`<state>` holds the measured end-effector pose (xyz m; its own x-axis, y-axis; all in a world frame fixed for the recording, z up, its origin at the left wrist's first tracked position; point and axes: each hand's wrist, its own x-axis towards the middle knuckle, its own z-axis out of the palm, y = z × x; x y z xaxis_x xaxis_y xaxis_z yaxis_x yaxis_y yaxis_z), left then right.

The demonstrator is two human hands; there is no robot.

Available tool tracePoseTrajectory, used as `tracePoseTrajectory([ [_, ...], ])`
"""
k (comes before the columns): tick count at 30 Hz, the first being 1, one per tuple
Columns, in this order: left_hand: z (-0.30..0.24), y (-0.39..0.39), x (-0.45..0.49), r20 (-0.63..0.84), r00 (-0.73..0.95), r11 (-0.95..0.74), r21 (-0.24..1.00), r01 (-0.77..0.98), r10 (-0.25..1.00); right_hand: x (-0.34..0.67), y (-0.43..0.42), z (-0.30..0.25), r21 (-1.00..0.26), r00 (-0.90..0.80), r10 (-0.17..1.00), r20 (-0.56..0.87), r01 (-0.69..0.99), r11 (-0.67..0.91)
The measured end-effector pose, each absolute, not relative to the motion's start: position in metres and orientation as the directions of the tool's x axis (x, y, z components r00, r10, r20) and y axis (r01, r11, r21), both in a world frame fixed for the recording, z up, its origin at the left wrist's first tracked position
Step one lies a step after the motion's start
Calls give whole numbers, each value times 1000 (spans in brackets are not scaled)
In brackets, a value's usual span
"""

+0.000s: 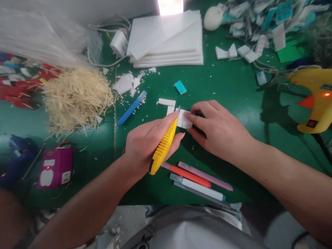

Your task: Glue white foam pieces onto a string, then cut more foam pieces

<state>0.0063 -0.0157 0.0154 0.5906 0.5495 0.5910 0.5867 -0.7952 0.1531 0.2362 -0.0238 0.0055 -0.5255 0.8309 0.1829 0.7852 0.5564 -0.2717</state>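
My left hand [147, 141] is closed around a yellow utility knife [164, 147]. The knife's tip meets a small white foam piece [183, 119] lying on the green table. From the other side my right hand [218, 128] pinches that piece's right edge with its fingertips. Beyond the knife tip lie a narrow white strip [166, 102] and another white bit, partly behind my left fingers. A small blue block [180, 87] rests a little farther away. Between the hands and the table's near edge are several pens, among them an orange pen [192, 175] and a pink pen [207, 176].
A blue cutter-like tool [132, 108] and a straw heap [77, 97] lie left. White sheets [168, 38] are stacked at the back. A yellow glue gun [315, 100] stands right, below foam scraps [256, 27]. A purple power box [55, 167] sits near left.
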Motion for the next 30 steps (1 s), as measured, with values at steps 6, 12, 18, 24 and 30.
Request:
tracePoseTrajectory([
  [6,16,-12,-2,643,503,-737,143,661,577,238,-22,6,-314,-517,834,190,773,551],
  [12,12,-13,1,657,525,-782,163,602,541,238,-21,5,-308,-523,826,209,767,563],
  [18,13,-12,0,663,514,-781,176,600,544,238,-21,6,-320,-521,833,186,769,553],
  [24,23,-6,-10,672,502,-743,109,660,544,238,-22,5,-320,-513,839,182,776,544],
  [30,16,-11,-4,658,504,-765,176,620,560,237,-21,3,-294,-531,825,193,771,565],
])
